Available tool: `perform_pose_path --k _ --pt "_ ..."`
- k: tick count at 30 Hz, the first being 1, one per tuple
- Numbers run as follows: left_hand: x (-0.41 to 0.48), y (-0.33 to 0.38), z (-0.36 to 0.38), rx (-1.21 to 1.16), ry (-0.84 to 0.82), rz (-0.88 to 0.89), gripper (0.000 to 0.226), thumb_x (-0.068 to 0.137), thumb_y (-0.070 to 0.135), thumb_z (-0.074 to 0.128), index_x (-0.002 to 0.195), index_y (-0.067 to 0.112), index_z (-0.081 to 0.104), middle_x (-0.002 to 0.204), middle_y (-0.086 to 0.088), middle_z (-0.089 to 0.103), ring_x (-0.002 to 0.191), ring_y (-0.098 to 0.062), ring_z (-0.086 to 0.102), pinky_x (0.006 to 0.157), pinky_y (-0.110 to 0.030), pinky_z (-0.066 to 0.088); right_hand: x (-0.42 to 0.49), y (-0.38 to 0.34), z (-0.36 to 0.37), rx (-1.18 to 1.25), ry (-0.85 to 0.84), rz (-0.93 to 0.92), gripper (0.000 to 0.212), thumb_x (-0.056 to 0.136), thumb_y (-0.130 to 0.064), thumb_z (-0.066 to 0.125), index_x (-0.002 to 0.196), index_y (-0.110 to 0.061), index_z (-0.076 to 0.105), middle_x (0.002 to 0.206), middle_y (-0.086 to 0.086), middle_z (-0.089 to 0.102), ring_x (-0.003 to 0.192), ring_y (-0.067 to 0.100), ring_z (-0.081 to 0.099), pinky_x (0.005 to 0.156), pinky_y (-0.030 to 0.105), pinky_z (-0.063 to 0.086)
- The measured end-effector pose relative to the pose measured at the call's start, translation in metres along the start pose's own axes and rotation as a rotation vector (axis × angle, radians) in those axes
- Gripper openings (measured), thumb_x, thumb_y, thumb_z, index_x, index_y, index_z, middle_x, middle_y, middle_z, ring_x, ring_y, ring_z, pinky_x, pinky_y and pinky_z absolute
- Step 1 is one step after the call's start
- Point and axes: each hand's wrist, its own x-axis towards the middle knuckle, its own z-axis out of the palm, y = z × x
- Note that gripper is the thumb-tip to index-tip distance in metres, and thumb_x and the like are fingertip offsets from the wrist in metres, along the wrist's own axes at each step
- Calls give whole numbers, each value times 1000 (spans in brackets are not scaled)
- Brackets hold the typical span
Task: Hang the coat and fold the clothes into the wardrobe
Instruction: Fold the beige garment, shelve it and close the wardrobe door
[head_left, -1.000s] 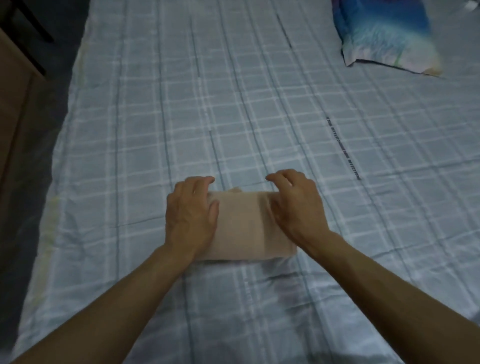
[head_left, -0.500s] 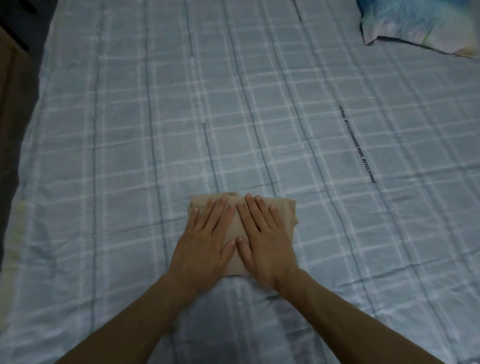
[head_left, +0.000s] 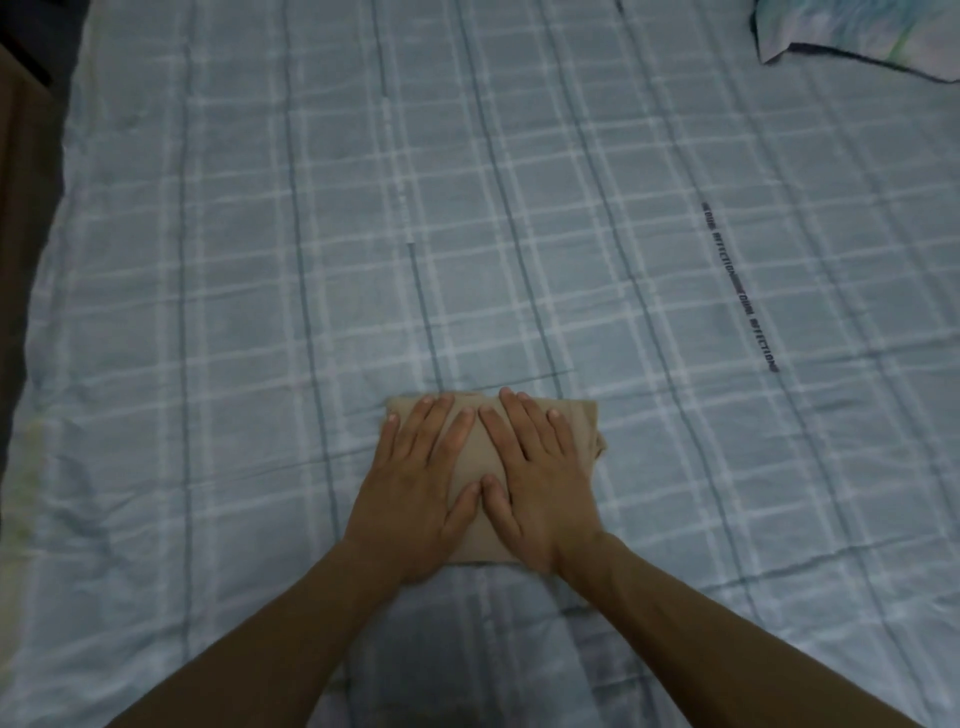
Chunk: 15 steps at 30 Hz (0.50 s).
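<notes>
two bare forearms rise from the near edge and meet over the work. the left hand (head_left: 415, 488) and the right hand (head_left: 543, 483) lie side by side, palms down, fingers straight and slightly spread, thumbs touching between them. neither grips anything; both press flat on a folded tan garment (head_left: 584, 426), which lies under them on the checked bed sheet (head_left: 234, 291).

the flat press looks meant to set the creases and squeeze the layers down, so that the bundle keeps its shape when it is lifted for the wardrobe. placing the hands together over the middle spreads that weight evenly.

the garment shows as a thin strip just past the fingertips, a sliver outside the left hand's little finger, a wider margin outside the right hand, and a near edge peeking out by the heels of the palms. as far as the hands let me judge, its long axis runs across the person, from one hand to the other, with the far edge straight and the right end a little rumpled where the layers stack.

beyond the fingertips there is only sheet. a printed line of letters (head_left: 740, 288) runs slantwise well off past the right hand, and a pillow corner (head_left: 857, 28) lies farther that way. no wardrobe or coat is in view.
</notes>
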Motion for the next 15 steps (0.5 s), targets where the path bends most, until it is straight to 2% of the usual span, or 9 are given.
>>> perform_pose_path --k 5,8,10,13,15 --pt "-3 0 -2 7 9 -5 72 99 56 29 158 17 18 166 -9 14 154 -23 9 121 -56 15 -6 -3 -2 21 51 -5 64 97 -44 32 155 -17 25 163 9 17 151 23 13 118 53 17" --pt "-14 2 -6 -19 28 -36 74 98 63 20 159 23 8 167 -4 4 154 -19 0 124 -50 10 -17 -6 -4 26 86 7 64 98 -44 33 156 -17 21 164 8 14 152 22 8 120 53 14" --pt "-29 1 -7 -66 44 -94 76 97 65 23 159 25 5 168 -4 0 154 -20 -3 124 -47 12 -27 -7 -7 28 110 38 65 99 -45 34 156 -15 20 164 8 14 152 22 7 120 52 14" --pt "-51 0 -9 -74 99 -162 74 98 60 30 160 25 11 167 -6 5 154 -26 5 122 -49 20 -50 -6 -16 -1 125 58 66 99 -48 39 155 -17 23 163 11 14 152 24 7 121 50 15" --pt "-61 2 -15 -5 132 -132 72 98 55 38 159 23 16 167 -8 9 153 -29 9 120 -52 23 -65 -5 -24 -44 115 11 69 97 -51 46 155 -20 26 163 13 13 152 27 8 121 49 15"
